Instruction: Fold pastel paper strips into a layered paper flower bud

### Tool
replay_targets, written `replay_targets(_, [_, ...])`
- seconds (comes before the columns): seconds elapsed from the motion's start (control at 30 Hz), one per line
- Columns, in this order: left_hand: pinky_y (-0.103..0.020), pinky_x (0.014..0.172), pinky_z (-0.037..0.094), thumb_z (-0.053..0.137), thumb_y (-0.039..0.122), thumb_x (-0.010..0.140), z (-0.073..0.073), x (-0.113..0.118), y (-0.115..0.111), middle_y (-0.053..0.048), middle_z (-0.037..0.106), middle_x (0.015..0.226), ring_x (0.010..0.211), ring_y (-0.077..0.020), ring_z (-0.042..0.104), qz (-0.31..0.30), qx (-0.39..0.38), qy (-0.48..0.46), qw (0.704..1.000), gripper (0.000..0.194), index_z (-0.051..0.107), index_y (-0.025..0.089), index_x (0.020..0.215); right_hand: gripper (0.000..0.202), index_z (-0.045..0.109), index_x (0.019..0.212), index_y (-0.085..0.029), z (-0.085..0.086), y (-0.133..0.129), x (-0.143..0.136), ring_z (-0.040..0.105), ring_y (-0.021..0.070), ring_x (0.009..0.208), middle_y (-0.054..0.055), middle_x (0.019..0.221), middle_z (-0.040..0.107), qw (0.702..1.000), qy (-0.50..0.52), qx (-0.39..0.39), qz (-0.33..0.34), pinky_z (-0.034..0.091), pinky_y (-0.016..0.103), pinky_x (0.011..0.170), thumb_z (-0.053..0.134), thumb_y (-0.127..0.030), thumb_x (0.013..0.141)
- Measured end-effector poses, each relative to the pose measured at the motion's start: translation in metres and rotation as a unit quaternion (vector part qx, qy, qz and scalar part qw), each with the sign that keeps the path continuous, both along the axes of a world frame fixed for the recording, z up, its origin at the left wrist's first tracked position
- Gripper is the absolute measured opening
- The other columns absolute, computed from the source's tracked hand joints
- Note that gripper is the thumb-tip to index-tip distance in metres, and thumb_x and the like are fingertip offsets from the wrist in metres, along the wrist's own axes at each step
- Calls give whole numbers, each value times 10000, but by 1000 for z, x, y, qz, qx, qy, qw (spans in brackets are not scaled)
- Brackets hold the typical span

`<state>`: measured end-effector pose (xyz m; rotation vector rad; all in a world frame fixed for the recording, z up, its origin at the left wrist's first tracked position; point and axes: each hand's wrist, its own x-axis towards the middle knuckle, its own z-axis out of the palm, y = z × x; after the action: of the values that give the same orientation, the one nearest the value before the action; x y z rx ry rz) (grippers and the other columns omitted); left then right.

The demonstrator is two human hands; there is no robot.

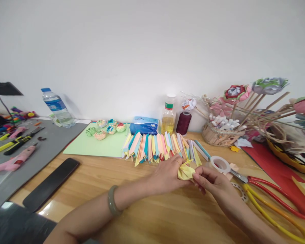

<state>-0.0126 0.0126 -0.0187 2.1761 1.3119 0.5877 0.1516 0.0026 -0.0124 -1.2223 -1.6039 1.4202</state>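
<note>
Between my two hands, above the wooden table, is a piece of folded yellow paper (186, 172). My left hand (167, 172), with a ring on one finger, is closed around its left side. The fingertips of my right hand (208, 178) pinch its right edge. A thin yellow strip sticks up from the top of the folds. Just behind my hands lies a row of folded paper strips (149, 145) in several pastel colours. A roll of clear tape (220, 165) and scissors (266, 193) with red and yellow handles lie to the right of my right hand.
Small paper flowers (100, 134) sit on a green sheet (91, 150). Behind the strips stand a tissue pack (143, 125), a bottle of yellow liquid (168, 118) and a thread spool (183, 122). A phone (52, 183) lies left; a basket (220, 135) with paper flowers on sticks stands right.
</note>
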Motion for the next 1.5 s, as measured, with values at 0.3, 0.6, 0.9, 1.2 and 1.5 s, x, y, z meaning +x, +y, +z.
replay_targets(0.3, [-263,663,380,619,557,581,2,0,-2,-36,511,916,804,-174,484,1,-64,-136,989,560,464,171,958,411,487,551,-173,0,-1,0,362,71,444,-48,506,421,998,16,-56,10,247,206,427,582,-559,652])
replay_targets(0.6, [-245,678,369,724,412,520,-6,4,-4,-13,472,854,757,-136,450,-3,-112,-266,957,517,475,161,898,401,471,552,-164,8,-3,-3,278,41,401,-65,474,391,988,57,-139,31,159,188,387,624,-528,624])
replay_targets(0.9, [-291,740,372,769,336,457,2,0,1,-20,499,837,771,-138,486,-92,-294,-395,866,637,519,169,1019,253,605,818,-218,12,8,14,488,142,635,16,731,575,985,-54,115,-114,395,247,573,556,-445,717])
replay_targets(1.2, [-317,836,372,724,434,504,-7,-1,5,-39,599,875,855,-159,542,-142,-380,-422,811,490,599,160,891,245,636,659,-196,8,4,10,520,142,557,12,612,588,989,-87,112,-51,410,238,510,566,-425,714])
replay_targets(1.5, [-253,649,409,735,364,492,-9,11,3,4,572,639,611,-100,528,74,-326,-393,857,349,557,127,678,318,532,608,-179,-11,4,4,438,100,387,-40,432,486,987,-80,56,-129,348,217,390,597,-484,668])
